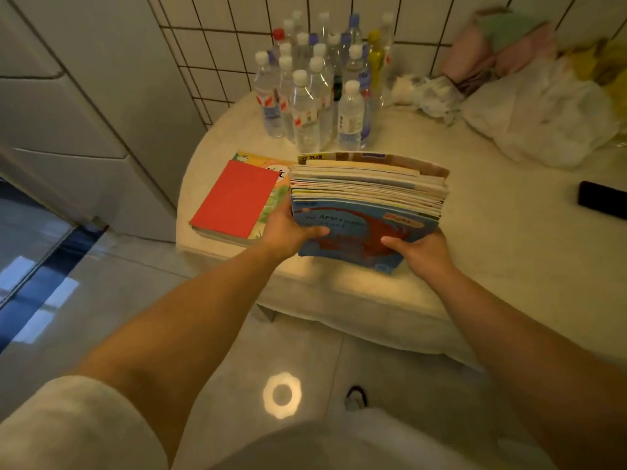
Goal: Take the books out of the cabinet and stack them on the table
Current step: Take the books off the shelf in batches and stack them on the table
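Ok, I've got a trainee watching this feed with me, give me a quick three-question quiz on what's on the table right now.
1. True or false: both hands hold the bundle of thin books.
2. What lies directly left of the bundle? A) a laptop B) a red book on a flat stack C) a plate
3. Fill in: behind the books, near the tiled wall, stands a cluster of plastic ____.

Key
1. True: the left hand and the right hand each grip a lower corner of its blue front cover.
2. B
3. bottles
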